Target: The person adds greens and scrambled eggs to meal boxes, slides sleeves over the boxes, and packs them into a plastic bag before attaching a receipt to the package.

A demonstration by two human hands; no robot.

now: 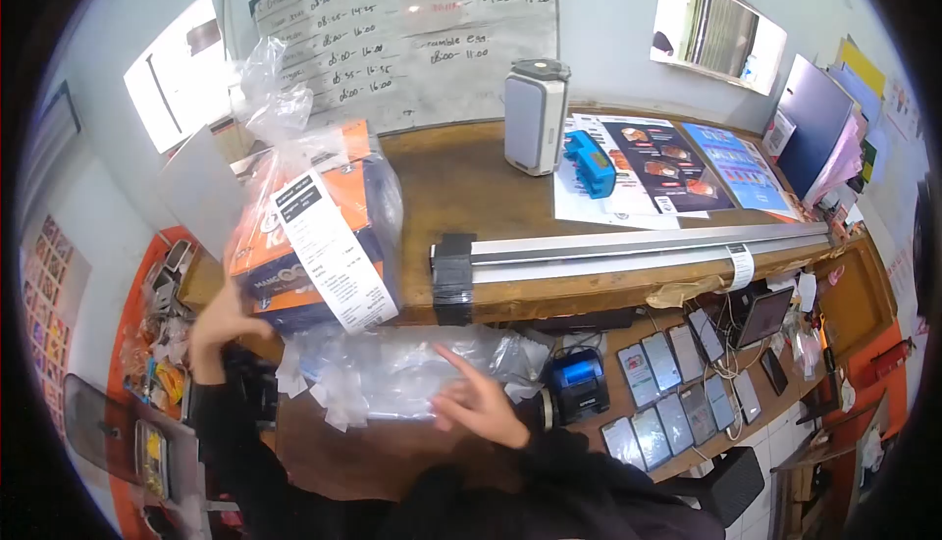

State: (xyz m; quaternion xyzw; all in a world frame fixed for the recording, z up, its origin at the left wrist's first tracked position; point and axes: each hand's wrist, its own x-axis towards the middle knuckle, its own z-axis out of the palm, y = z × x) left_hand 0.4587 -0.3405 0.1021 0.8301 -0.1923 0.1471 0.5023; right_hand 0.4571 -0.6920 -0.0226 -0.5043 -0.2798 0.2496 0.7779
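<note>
A clear plastic bag (278, 99), gathered at its top, encloses orange and dark blue boxes (280, 270) at the left end of the wooden counter. A long printed receipt (339, 256) hangs down the bag's front. My left hand (226, 324) is at the lower left of the boxes, thumb apart from the other fingers, which are partly hidden. My right hand (476, 403) is over the lower desk, index finger stretched out and the others curled, with nothing visible in it. Beneath it and further left lie clear plastic bags (392, 368).
On the counter (442, 182) stand a grey speaker-like device (535, 118), a blue holder (591, 162) and printed menus (667, 162). A metal rail (638, 251) runs along its edge. Several phones (677, 417), cables and a small black printer (579, 383) sit lower right.
</note>
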